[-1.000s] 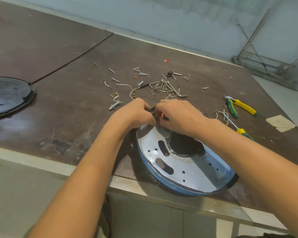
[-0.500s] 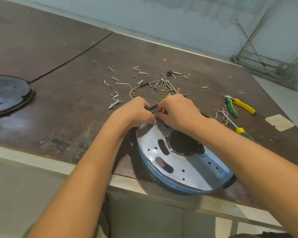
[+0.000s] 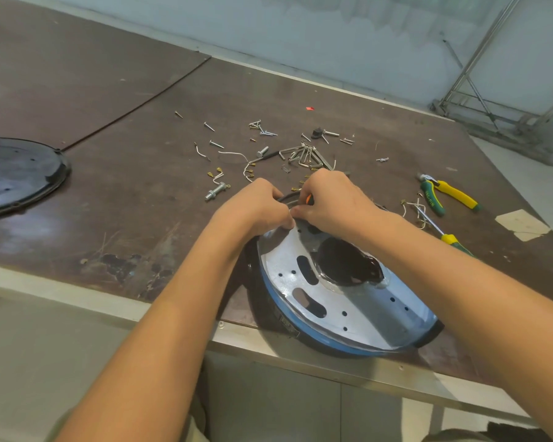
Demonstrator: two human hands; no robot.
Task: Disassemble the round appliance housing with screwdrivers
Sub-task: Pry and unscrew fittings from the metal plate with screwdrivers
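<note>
The round housing [image 3: 348, 311] sits right at the near edge of the bench [image 3: 125, 202], blue rim hanging a bit over the metal lip, silver plate facing up and tilted. I'd slide it further in before leaning on anything, because a shove at the far side could tip it off.

Both hands are bunched up at the far rim. The left hand [image 3: 256, 207] has its fingers curled onto the rim there, pinching the edge. The right hand [image 3: 336, 199] is closed around an orange-handled tool [image 3: 307, 199]. Only a sliver of orange shows, so I'm guessing it's a small screwdriver, and I can't see the tip or what it's seated in.

My take: brace hard with the left, keep the driver square to the fastener, push down before turning, and go slow so it doesn't cam out.

Drop whatever comes out with the loose screws [image 3: 264, 130] and hex keys [image 3: 305, 154] just beyond. Pliers [image 3: 444, 193] and a green-and-yellow screwdriver [image 3: 449, 239] are off right if it's stubborn. A black cover [image 3: 16, 173] lies far left.
</note>
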